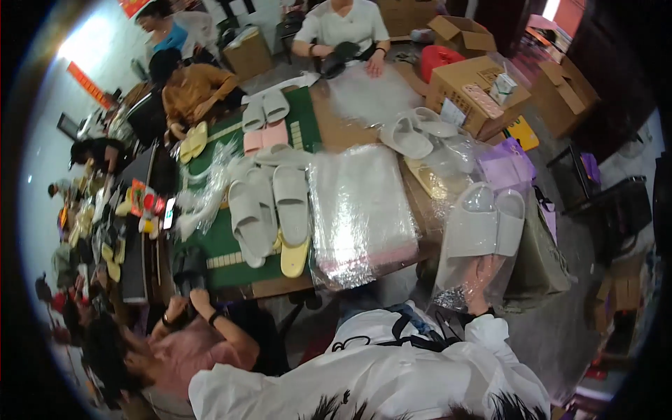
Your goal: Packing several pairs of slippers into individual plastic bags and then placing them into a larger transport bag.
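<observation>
My right hand (pixel 481 283) is shut on the lower end of a clear plastic bag (pixel 453 276) and shows through the film. A pair of pale grey slippers (pixel 483 224) sits inside it, toes up, beside the table's right edge. My left hand is out of sight. On the table to the left lies a stack of clear plastic bags (pixel 360 210). Further left, loose grey slippers (pixel 269 206) rest over a yellow slipper (pixel 294 259).
A green mat (pixel 224 245) covers the table's left part, with pink slippers (pixel 264 136) and white slippers (pixel 413 133) further back. Cardboard boxes (pixel 476 91) stand at the back right. One person (pixel 343 28) sits opposite; another in pink (pixel 189 350) sits at my lower left.
</observation>
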The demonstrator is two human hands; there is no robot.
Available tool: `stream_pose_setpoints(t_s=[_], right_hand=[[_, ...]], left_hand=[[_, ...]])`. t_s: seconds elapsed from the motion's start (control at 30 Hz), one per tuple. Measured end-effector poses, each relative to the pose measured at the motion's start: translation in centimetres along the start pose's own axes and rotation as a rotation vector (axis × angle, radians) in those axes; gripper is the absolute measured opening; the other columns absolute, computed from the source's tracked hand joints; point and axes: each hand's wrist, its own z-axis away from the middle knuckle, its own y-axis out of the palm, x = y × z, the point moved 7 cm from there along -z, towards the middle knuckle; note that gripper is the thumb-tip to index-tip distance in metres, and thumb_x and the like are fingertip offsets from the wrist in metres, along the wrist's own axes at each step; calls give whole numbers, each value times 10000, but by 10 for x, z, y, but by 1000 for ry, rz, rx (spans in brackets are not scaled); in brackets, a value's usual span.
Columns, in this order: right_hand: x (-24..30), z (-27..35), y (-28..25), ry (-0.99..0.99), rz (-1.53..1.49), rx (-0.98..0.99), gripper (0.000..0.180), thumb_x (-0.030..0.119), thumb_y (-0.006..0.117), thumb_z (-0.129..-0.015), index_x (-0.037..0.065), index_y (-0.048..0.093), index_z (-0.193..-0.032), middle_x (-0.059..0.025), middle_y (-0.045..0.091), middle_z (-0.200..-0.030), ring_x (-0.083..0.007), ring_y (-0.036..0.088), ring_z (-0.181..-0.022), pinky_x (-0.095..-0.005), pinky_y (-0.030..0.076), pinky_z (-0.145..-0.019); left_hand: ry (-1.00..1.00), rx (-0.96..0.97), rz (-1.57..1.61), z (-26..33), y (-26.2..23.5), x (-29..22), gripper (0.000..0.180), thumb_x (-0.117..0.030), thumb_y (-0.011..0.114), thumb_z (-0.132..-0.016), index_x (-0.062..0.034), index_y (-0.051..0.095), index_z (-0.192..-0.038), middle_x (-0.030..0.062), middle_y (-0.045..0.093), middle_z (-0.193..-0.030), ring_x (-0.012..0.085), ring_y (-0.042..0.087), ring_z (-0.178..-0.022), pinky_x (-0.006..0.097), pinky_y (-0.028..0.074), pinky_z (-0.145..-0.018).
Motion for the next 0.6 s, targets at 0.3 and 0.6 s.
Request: stream_pose_setpoints(t_s=[0.3,0.6], right_hand=[[-68,23,-23,169,-321,47,322,82,504,-845,-44,484,-1141,-217,412,-1217,-360,386,-1126,-393,281,-965],[-7,15,-16,-90,-397,150,269,119,498,-861,-25,507,-1089,-222,452,-1153,-381,405,-1066,-417,304,-925]], left_hand=[[387,291,243,-119,82,-133,214,-222,525,-815,-21,584,-774,157,564,-784,286,552,-753,367,447,-707],[-27,-90,1207,-336,-82,-416,689,-264,582,-851,-168,173,-1397,159,306,-1361,209,421,-1156,302,382,-922]])
